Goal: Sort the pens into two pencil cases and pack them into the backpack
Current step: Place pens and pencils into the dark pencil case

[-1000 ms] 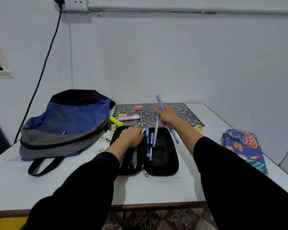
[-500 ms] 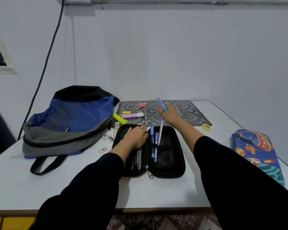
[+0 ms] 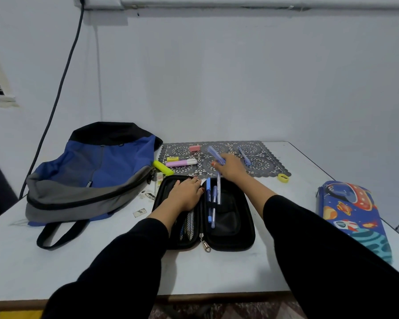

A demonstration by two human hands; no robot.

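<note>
Pressing down on the left half of the hard black pencil case [image 3: 230, 226] with the left hand [image 3: 186, 192], fingers straight and flat, holding nothing. Gripping a small bunch of thin, see-through blue pens [image 3: 215, 155] in the right hand [image 3: 230, 168], fingers curled round them, just past the far edge of the open case, over the lacy grey mat [image 3: 263, 166]. Pointing one long pen down into the case's right half, beside two blue pens [image 3: 211, 203] lying inside. Having the soft blue and grey backpack [image 3: 92, 171] at the left of the smooth white table [image 3: 217, 272], and the bright space-picture pencil case [image 3: 352, 217] well apart at the right.
</note>
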